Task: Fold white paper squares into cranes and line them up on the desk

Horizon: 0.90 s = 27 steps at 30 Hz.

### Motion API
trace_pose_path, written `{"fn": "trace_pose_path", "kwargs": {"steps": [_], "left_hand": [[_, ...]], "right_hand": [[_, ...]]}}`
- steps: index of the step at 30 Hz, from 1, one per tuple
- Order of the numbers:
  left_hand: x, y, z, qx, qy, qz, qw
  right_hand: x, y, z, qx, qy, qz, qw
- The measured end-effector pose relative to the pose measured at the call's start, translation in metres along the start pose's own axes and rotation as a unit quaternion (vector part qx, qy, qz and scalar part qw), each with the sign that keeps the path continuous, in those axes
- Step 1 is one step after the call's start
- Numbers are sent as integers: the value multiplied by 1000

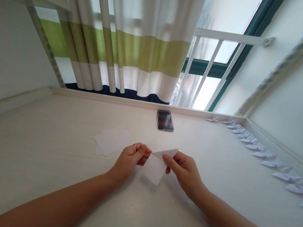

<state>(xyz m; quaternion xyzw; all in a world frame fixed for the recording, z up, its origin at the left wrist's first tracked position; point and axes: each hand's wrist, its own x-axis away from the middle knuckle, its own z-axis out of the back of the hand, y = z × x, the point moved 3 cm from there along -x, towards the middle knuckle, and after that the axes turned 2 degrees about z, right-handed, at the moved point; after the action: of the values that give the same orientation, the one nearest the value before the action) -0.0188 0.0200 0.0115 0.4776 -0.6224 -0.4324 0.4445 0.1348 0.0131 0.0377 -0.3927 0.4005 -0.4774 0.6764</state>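
Between my two hands, a little above the white tabletop, is a sheet of white paper (155, 169) with its upper part folded over into a triangular flap. My left hand (134, 156), with a ring on one finger, pinches the paper's left corner between thumb and fingertips. On the other side my right hand (185, 167) grips the flap, thumb on top and fingers behind. Several loose white paper sheets (112, 142) lie in an overlapping pile just beyond my left hand.
Folded white paper cranes (264, 155) stand in a row along the table's right edge. A dark, pixelated flat object (165, 120) lies near the back rim (114, 100). Behind are a striped curtain (148, 53) and a white window railing (230, 36).
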Motion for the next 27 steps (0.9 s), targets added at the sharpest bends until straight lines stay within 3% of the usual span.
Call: {"fn": "trace_pose_path", "kwargs": {"steps": [3, 6, 8, 11, 14, 17, 22, 24, 27], "left_hand": [[-3, 6, 6, -6, 71, -47, 996], [1, 11, 4, -54, 64, -77, 994], [5, 12, 1, -78, 48, -77, 993], [9, 10, -4, -58, 12, -64, 996], [8, 5, -8, 11, -46, -19, 999], [5, 0, -7, 54, -51, 28, 997], [3, -2, -6, 85, -52, 51, 994], [3, -3, -6, 84, -55, 59, 993], [3, -4, -5, 77, -54, 64, 993]], "right_hand": [[1, -6, 7, 130, 56, 119, 983], [8, -17, 8, 270, 87, 302, 910], [14, -22, 7, 331, 94, 388, 855], [17, -27, 7, 395, 94, 443, 799], [17, -28, 4, 441, 71, 450, 774], [17, -28, -4, 441, 13, 445, 779], [22, -31, -10, 333, -93, 400, 848], [21, -30, -7, 277, -85, 388, 875], [10, -22, 5, 192, 15, 294, 936]]}}
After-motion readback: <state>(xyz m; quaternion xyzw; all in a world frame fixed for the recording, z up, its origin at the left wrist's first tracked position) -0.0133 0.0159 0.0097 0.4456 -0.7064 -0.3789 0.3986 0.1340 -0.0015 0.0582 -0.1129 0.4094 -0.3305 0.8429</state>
